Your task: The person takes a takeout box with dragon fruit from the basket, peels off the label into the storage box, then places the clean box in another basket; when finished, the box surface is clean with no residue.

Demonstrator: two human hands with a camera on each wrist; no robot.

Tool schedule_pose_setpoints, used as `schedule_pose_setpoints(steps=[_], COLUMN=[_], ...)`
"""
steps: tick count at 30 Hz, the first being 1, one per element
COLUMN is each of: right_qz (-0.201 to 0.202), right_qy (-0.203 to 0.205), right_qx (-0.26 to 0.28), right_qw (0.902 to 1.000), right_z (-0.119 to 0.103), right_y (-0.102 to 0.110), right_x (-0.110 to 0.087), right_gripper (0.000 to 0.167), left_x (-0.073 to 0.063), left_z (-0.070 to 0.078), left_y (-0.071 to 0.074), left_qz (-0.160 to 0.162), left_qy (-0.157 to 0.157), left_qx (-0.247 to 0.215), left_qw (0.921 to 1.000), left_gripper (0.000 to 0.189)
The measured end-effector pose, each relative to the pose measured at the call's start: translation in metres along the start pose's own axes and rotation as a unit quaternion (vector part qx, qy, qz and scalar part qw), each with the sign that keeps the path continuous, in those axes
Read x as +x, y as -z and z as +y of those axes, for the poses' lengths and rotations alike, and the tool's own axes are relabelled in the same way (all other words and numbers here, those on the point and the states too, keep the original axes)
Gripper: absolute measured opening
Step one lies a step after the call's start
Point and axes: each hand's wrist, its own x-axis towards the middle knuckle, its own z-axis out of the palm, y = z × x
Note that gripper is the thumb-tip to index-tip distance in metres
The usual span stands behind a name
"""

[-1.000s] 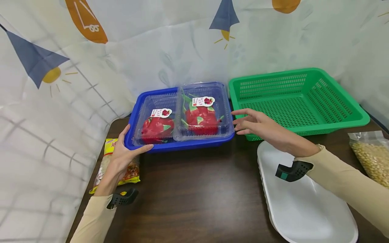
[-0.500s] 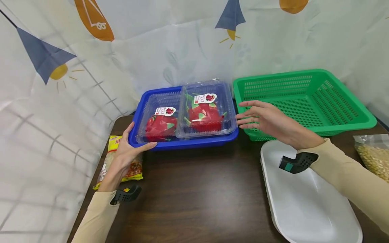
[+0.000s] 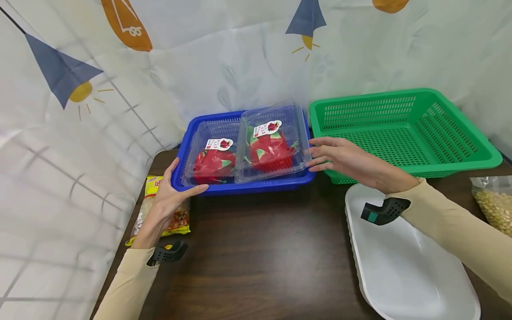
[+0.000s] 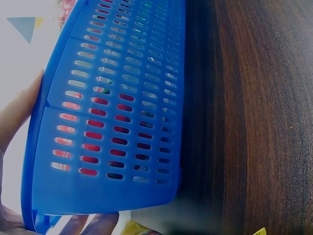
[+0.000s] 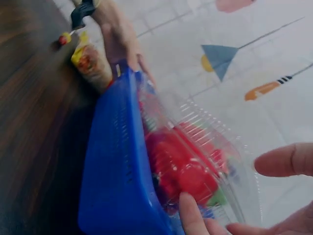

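A blue plastic basket (image 3: 256,186) stands against the curtain. In it are two clear lidded boxes, each with a white label and a red dragon fruit inside: the left box (image 3: 216,161) lies lower, and the right box (image 3: 270,151) overlaps it and sits tilted. My left hand (image 3: 168,200) grips the basket's left front corner, thumb over the rim (image 4: 41,98) and fingers round the end. At the right box's right edge is my right hand (image 3: 346,160). Its fingers are nearly straight against the box side, and the thumb (image 5: 283,160) is held apart in the right wrist view.
A green basket (image 3: 400,171) stands to the right, with a white tray (image 3: 412,262) in front of it. A bag of yellow kernels (image 3: 494,202) lies at the far right. A yellow-edged food packet (image 3: 176,222) lies under my left forearm. The table is dark wood (image 3: 260,249).
The right box has turned and tilted slightly inside the blue basket. My right hand has moved left against its side. My left hand keeps its grip on the corner.
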Motion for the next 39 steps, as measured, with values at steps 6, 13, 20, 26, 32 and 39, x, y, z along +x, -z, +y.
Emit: schedule_pose_setpoints(steps=[6,13,20,26,32,39], right_qz=[-0.008,0.017,0.048,0.053,0.057,0.070], right_qy=[0.012,0.020,0.025,0.040,0.046,0.036], right_qx=[-0.038,-0.035,-0.058,-0.037,0.016,0.034], right_qw=[0.9992,0.9990,0.9968,0.9971,0.9972,0.9963], right_z=[0.002,-0.001,-0.008,-0.002,0.001,-0.001], right_y=[-0.003,-0.009,-0.020,-0.031,-0.045,-0.050], right_x=[-0.002,-0.004,-0.003,0.002,0.011,0.023], right_gripper=[0.059,0.059,0.065,0.071,0.083,0.090], left_x=[0.001,0.002,0.002,0.001,0.001,0.001], left_z=[0.001,0.002,0.001,0.000,-0.001,-0.001], left_y=[0.000,0.002,0.004,0.003,0.001,0.002], left_qz=[-0.001,0.001,-0.001,-0.001,0.000,-0.001], left_qy=[-0.001,0.001,-0.004,-0.002,0.001,-0.004], left_qx=[0.002,-0.002,-0.008,-0.003,0.007,0.002], left_qw=[1.0000,1.0000,1.0000,1.0000,1.0000,1.0000], left_gripper=[0.114,0.117,0.116,0.117,0.118,0.117])
